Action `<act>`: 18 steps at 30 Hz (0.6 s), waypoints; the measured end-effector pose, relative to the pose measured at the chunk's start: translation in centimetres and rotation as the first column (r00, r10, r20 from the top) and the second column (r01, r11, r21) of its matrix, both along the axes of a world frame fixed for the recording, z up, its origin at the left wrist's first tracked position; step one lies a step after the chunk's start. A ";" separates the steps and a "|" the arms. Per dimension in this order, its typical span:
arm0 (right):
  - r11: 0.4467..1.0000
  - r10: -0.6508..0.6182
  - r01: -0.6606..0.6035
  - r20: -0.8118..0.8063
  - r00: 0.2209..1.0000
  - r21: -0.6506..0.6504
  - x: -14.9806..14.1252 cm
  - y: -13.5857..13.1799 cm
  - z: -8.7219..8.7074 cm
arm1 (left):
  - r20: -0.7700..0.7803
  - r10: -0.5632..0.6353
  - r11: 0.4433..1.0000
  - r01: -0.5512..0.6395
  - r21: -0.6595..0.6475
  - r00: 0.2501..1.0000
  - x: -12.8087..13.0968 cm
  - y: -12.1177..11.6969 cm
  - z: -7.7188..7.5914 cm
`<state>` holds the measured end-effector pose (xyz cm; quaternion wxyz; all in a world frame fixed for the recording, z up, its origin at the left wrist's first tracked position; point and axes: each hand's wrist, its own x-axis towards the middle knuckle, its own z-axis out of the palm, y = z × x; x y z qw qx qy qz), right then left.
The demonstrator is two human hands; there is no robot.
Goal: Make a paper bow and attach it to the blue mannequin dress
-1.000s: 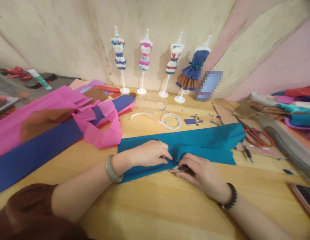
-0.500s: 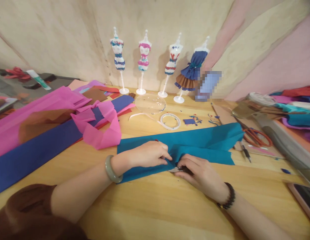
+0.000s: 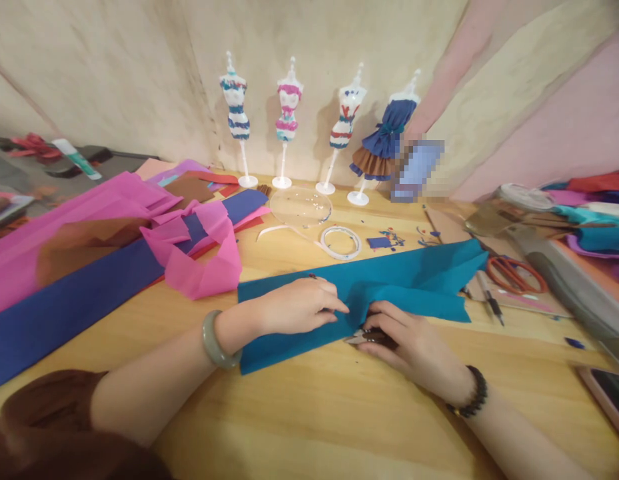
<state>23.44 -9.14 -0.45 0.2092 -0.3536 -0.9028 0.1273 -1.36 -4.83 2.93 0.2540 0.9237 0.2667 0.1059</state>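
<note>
A long teal strip [image 3: 284, 347], which looks like crepe paper, lies across the table with a raised fold in its middle. My left hand [image 3: 302, 305] rests on it, the index finger stretched toward that fold and nothing visible in the grasp. Beside the fold, at the strip's near edge, my right hand [image 3: 406, 337] is closed around dark-handled thread snips [image 3: 379, 338]. Their pale blades point left along the edge. How far the blades are apart I cannot tell.
Several small mannequins [image 3: 289, 107] stand along the wall; a person's arm [image 3: 452, 73] reaches beside the dressed one. Pink paper [image 3: 209, 267] and a blue strip [image 3: 89, 293] lie left. A tape roll [image 3: 340, 243], orange-handled scissors [image 3: 516, 275], a pen [image 3: 493, 307] and a phone [image 3: 606, 397] lie about.
My right hand has shifted slightly right with the snips, away from my left hand. My left index finger has straightened, and the teal strip's right part has shifted a little.
</note>
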 end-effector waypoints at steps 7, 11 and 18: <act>0.998 -0.037 0.038 0.017 0.999 -0.048 2.6 0.9 0.5 | -0.006 -0.024 0.999 0.024 0.033 1.000 -0.1 0.1 0.0; 0.996 -0.065 0.066 0.022 0.998 -0.051 3.8 1.3 0.6 | -0.059 -0.051 0.997 0.054 0.052 0.997 0.0 -0.2 -0.6; 0.997 -0.069 0.069 0.006 0.998 -0.037 3.2 1.1 0.6 | -0.112 -0.056 0.996 0.063 0.061 0.992 -0.1 -0.1 -1.2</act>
